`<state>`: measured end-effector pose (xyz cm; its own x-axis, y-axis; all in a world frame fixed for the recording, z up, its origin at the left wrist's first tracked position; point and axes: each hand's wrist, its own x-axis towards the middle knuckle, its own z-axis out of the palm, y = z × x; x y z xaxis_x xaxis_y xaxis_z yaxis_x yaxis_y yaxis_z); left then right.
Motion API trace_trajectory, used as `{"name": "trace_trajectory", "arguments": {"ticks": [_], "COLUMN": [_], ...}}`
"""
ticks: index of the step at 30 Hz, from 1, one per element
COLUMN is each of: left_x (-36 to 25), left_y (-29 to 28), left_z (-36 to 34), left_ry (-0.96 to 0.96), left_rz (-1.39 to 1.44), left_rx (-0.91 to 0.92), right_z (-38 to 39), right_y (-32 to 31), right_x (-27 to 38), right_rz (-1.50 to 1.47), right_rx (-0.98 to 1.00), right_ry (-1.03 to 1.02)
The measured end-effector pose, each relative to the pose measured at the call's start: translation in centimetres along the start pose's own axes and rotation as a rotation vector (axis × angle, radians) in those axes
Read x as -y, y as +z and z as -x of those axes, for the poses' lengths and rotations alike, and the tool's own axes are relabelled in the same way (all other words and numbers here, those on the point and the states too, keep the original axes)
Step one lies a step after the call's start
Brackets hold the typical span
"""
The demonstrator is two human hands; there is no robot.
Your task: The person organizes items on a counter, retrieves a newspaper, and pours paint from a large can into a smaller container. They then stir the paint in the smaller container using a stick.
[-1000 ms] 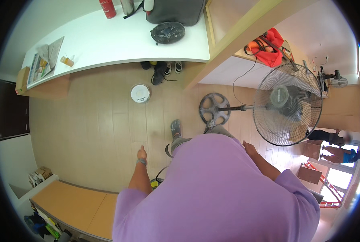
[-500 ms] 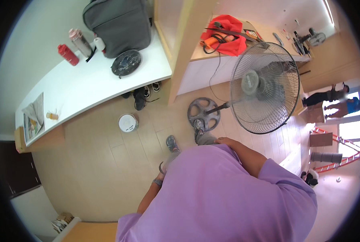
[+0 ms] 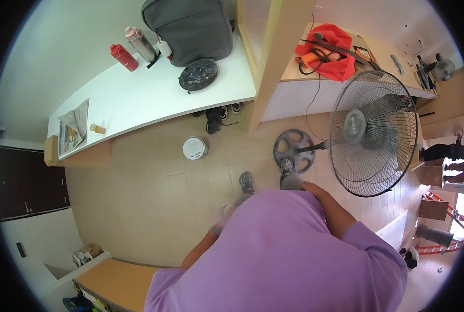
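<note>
My left hand (image 3: 223, 222), smeared by motion and partly behind my purple shirt (image 3: 279, 249), hangs by my left leg. A thin curved thing (image 3: 225, 210) sticks out at its fingers, too blurred to name; the hand seems closed on it. A band (image 3: 216, 230) circles that wrist. My right hand (image 3: 311, 187) lies against my grey trousers (image 3: 293, 181) at the shirt's hem, fingers laid along the cloth and partly hidden, holding nothing visible. Nearest to it stands a pedestal fan (image 3: 373, 132); my right shoe (image 3: 287, 166) touches or overlaps its round base (image 3: 280, 151).
A white bucket (image 3: 194, 148) stands on the floor ahead. The white counter (image 3: 133, 99) bears a grey backpack (image 3: 190, 31), bottles and a round black pouch (image 3: 199, 74). A red bag (image 3: 336, 39) with an orange corded tool lies on the wooden counter. Far right: people and a ladder (image 3: 440, 248).
The view has swung so the room's things sit farther right. My left hand has become blurred, with the curved thing still beside it. My right hand stays on the trousers.
</note>
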<state>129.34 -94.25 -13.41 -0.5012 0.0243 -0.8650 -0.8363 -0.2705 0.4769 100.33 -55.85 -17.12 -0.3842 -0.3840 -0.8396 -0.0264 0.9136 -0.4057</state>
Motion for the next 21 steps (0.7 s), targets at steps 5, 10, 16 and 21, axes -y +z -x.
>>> {"name": "trace_trajectory", "arguments": {"ticks": [5,10,16,21], "left_x": [0.2,0.0,-1.5,-4.8], "left_y": [0.7,0.1,-3.5,-11.2], "left_z": [0.6,1.5,1.8,-0.4], "left_ry": [0.062,0.115,0.204,0.161], "left_rz": [-0.015,-0.046,-0.164,-0.201], "left_rx": [0.114,0.206,0.294,0.055], "right_z": [3.3,2.6,0.7,-0.7], "right_y": [-1.1,-2.3,-4.2,-6.5], "right_x": [2.4,5.3,9.5,13.7], "right_rz": [0.202,0.261,0.264,0.341], "right_rx": [0.024,0.020,0.146,0.057], "right_ry": [-0.248,-0.130,-0.127,-0.265]}}
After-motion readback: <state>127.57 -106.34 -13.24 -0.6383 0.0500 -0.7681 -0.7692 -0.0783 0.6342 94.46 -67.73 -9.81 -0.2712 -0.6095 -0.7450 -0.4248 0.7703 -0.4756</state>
